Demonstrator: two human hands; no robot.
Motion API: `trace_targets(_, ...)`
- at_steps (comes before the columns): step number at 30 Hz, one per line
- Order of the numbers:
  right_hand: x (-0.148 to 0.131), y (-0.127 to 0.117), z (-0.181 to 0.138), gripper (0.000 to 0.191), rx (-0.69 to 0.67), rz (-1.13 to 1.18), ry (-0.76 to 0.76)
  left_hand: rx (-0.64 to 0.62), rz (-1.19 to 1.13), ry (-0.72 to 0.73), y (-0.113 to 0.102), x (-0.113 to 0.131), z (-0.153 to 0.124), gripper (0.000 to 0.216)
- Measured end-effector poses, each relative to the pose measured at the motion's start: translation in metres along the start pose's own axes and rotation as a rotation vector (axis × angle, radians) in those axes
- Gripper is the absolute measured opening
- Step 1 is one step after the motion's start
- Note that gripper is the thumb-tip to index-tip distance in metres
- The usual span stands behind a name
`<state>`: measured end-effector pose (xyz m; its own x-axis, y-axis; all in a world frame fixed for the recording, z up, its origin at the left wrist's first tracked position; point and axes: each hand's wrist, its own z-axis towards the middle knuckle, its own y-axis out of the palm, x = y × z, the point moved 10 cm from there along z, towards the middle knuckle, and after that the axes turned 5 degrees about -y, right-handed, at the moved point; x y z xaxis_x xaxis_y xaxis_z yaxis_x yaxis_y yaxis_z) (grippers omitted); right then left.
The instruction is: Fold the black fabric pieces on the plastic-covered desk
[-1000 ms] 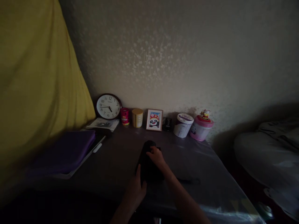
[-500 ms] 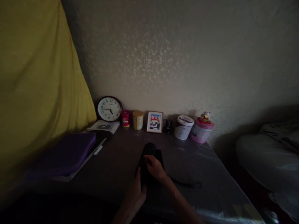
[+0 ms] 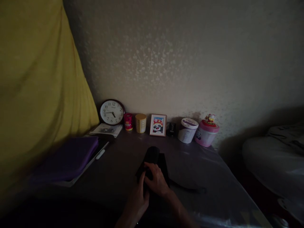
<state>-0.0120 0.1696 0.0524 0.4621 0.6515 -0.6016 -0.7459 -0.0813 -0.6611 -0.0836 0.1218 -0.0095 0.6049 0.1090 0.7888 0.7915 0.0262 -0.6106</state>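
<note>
A black, tube-shaped roll [image 3: 152, 154], seemingly of soft material, lies on the dark table with a flat black piece [image 3: 163, 160] showing along its right side. A thin black strap [image 3: 187, 189] trails from it to the right. My left hand [image 3: 138, 200] grips the near end of the roll from the left, thumb and fingers around it. My right hand [image 3: 156, 180] lies over the top of the roll with bent fingers, its fingertips close to those of my left hand. Darkness hides the roll's near end and its exact kind.
Along the wall stand a round clock [image 3: 111, 112], a red can [image 3: 128, 122], a yellow-lidded tin [image 3: 141, 123], a framed panda picture [image 3: 158, 125], a white tub [image 3: 187, 130] and a pink tub [image 3: 206, 133]. A purple case [image 3: 67, 156] lies on the left of the table [image 3: 204, 164].
My right hand has shifted down and left along the roll, bringing its fingers nearer to my left hand. My left hand stays nearly in place.
</note>
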Motion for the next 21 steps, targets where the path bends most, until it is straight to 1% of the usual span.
trace_targets(2,-0.004,-0.001,-0.002,0.051,-0.054,0.051,-0.026,0.015,-0.007,-0.005,-0.001,-0.002,0.001,0.060)
trace_targets(4,-0.007,-0.003,-0.005,0.038,-0.100,0.133,-0.058,0.028,0.003,-0.010,-0.002,-0.003,0.001,0.058)
trace_targets(5,-0.007,-0.006,-0.007,0.030,-0.097,0.168,-0.067,0.022,0.015,-0.019,-0.001,-0.004,0.001,0.058)
trace_targets(6,-0.006,-0.008,-0.008,0.026,-0.080,0.185,-0.075,0.009,0.030,-0.029,0.000,-0.004,0.000,0.058)
trace_targets(9,0.000,-0.013,-0.007,0.028,-0.015,0.117,-0.121,-0.021,0.082,-0.049,0.002,-0.005,-0.001,0.060)
trace_targets(11,0.005,-0.006,0.000,0.026,-0.040,0.029,-0.157,-0.024,0.122,-0.067,0.002,-0.005,-0.002,0.061)
trace_targets(14,0.019,0.008,0.020,0.027,-0.106,-0.069,-0.184,-0.033,0.158,-0.090,0.002,-0.004,-0.003,0.062)
trace_targets(16,0.032,0.015,0.037,0.028,-0.122,-0.114,-0.185,-0.030,0.162,-0.101,0.001,-0.004,-0.003,0.062)
trace_targets(19,0.057,0.018,0.062,0.030,-0.106,-0.161,-0.136,-0.020,0.144,-0.096,0.000,-0.003,-0.002,0.063)
trace_targets(21,0.076,0.011,0.075,0.028,-0.043,-0.143,-0.042,-0.014,0.128,-0.081,0.000,-0.002,-0.002,0.064)
